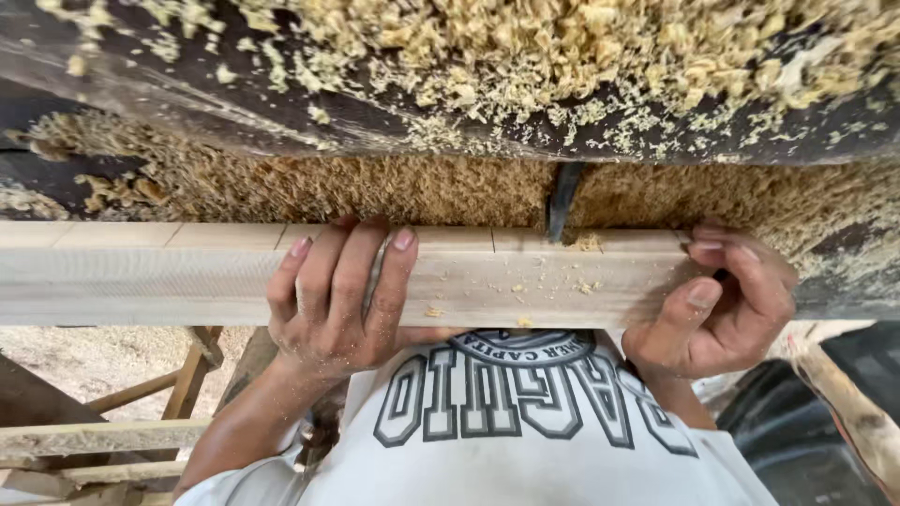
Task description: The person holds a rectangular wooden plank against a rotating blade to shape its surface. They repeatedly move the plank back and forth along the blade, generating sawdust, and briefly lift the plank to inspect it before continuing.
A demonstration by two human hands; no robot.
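A long pale wooden board (pixel 169 272) lies across the view, with pencil lines marked on its top edge. My left hand (pixel 337 300) presses flat on the board's middle, fingers over its face. Around the board's right end my right hand (pixel 717 305) is wrapped, thumb on the front face. A dark blade (pixel 562 201) stands in a slot just behind the board, between my two hands, with fresh chips beside it.
Sawdust and shavings (pixel 525 56) heap over the dark machine table (pixel 187 103) behind the board. Wooden frame pieces (pixel 103 436) lie below left. A dark object (pixel 797 422) and a rough stick (pixel 853 403) sit at the lower right.
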